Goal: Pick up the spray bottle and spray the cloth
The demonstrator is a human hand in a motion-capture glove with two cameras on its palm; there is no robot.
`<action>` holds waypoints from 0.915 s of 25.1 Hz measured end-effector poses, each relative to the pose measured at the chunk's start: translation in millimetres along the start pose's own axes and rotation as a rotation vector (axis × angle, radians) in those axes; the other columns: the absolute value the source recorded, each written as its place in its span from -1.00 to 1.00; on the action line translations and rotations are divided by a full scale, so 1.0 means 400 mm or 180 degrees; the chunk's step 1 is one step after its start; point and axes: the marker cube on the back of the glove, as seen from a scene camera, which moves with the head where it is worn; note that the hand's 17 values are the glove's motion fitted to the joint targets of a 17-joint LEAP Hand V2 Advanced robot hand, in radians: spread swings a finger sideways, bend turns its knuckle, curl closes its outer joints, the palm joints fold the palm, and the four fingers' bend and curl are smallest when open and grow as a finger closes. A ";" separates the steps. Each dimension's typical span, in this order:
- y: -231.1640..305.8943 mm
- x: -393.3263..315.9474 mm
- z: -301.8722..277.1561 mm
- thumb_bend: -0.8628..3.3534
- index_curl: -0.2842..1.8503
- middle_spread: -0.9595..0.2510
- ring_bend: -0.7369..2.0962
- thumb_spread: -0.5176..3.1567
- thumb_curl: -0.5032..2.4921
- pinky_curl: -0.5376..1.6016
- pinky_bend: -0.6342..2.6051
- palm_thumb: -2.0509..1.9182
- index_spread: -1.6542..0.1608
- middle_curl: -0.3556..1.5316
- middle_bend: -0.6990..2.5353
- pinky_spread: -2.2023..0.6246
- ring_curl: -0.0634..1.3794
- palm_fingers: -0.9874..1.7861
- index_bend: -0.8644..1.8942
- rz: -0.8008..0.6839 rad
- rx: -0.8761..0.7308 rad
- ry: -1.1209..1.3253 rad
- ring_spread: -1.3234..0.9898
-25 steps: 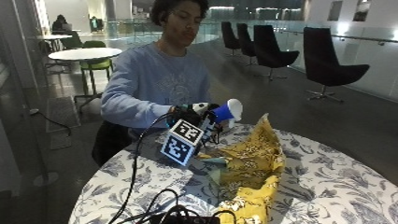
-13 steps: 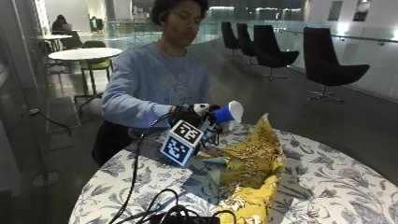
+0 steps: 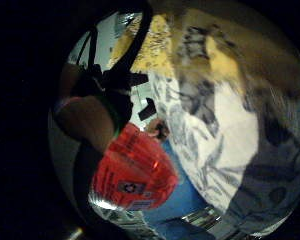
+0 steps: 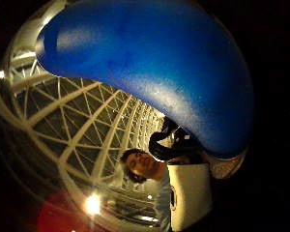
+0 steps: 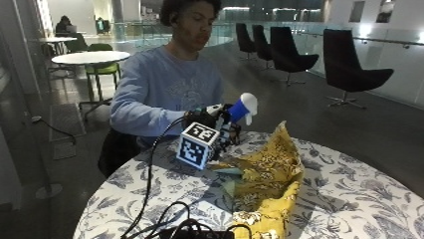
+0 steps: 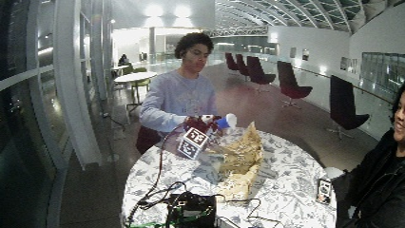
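Right hand [image 5: 211, 119] is lifted above the near side of the tabletop [image 5: 351, 194], fingers wrapped around the bottle [image 5: 233, 115], which is off the tabletop. Its blue-and-white spray head [image 5: 242, 106] sticks up out of the hand and faces the cloth [image 5: 268, 174]. Cloth is yellow, patterned, bunched into a peak just beside the hand, with the rest trailing along the floral tabletop toward the camera. Little-finger palm view: red bottle body [image 3: 135, 172] close against the palm, over the floral covering. Thumb palm view: blue spray head [image 4: 150, 67] fills most of it. Can't tell whether the trigger is pressed.
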 end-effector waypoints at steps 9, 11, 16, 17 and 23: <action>-0.085 -0.155 0.273 -0.60 -0.44 0.47 -0.14 -0.18 -0.29 -0.19 -0.52 0.44 0.61 -0.08 -0.36 0.74 -0.32 0.46 -0.27 -0.1657 -0.0496 0.0438 0.10; -0.140 -0.163 0.338 -0.60 -0.43 0.47 -0.14 -0.17 -0.29 -0.20 -0.52 0.44 0.61 -0.08 -0.36 0.74 -0.32 0.45 -0.27 -0.1813 -0.0634 0.0543 0.10; -0.299 -0.057 0.444 -0.60 -0.41 0.46 -0.15 -0.16 -0.31 -0.23 -0.54 0.44 0.60 -0.08 -0.35 0.73 -0.32 0.41 -0.25 -0.1835 -0.0897 0.1138 0.09; -0.325 -0.044 0.458 -0.60 -0.41 0.46 -0.16 -0.16 -0.31 -0.24 -0.55 0.44 0.59 -0.08 -0.35 0.73 -0.32 0.40 -0.24 -0.1802 -0.0832 0.1112 0.10; -0.419 0.002 0.484 -0.60 -0.37 0.47 -0.17 -0.16 -0.32 -0.29 -0.57 0.45 0.59 -0.08 -0.34 0.72 -0.33 0.36 -0.23 -0.1712 -0.0389 0.1023 0.09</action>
